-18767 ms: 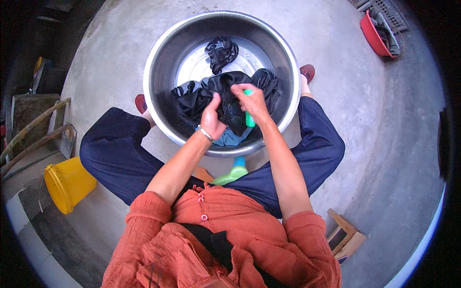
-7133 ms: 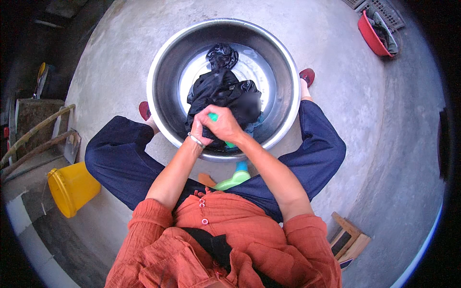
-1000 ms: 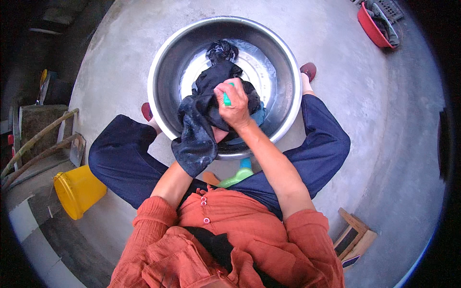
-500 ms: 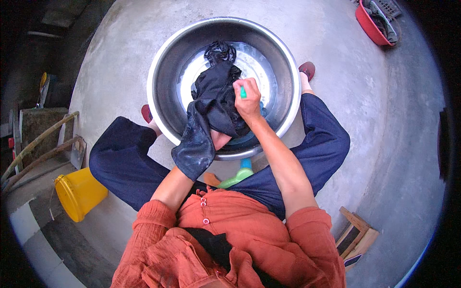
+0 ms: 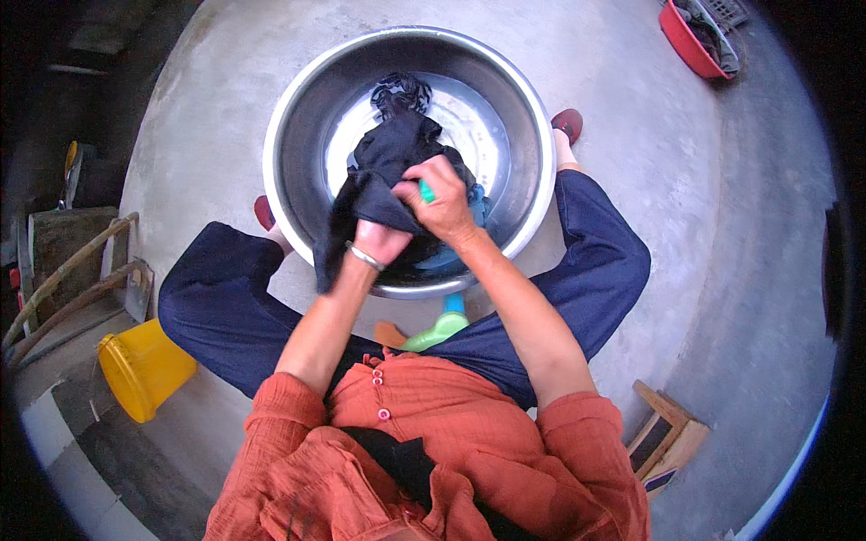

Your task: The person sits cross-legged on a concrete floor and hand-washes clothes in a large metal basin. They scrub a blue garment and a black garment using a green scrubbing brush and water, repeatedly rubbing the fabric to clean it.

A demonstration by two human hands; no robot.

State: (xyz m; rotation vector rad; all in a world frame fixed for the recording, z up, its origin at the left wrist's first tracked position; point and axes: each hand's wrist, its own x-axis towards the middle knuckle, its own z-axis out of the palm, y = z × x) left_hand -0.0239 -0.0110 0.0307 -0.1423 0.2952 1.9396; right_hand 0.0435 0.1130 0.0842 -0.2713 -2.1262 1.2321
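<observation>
A large steel basin (image 5: 287,117) stands between my feet, with shallow water in its bottom. In it lies a wet black garment (image 5: 397,144), bunched up and partly raised toward the near left rim. My left hand (image 5: 383,242), a bangle at its wrist, holds the near part of this garment, and the cloth covers the fingertips. Just beside it my right hand (image 5: 442,203) is closed on a green handle (image 5: 426,190) and presses close over the black cloth. The rest of that tool is hidden. Blue cloth (image 5: 478,206) shows at the basin's right, under my right wrist.
A yellow bucket (image 5: 149,368) lies at the left, near bent wooden poles (image 5: 68,261). A small wooden stool (image 5: 666,437) is at the lower right. A red tub (image 5: 693,43) with dark cloth sits at the far right. Something light green (image 5: 439,331) lies between my thighs.
The garment's near part has slid off my left forearm, so my left hand and bangle now show. My right hand has moved left and nearer to me with the green handle.
</observation>
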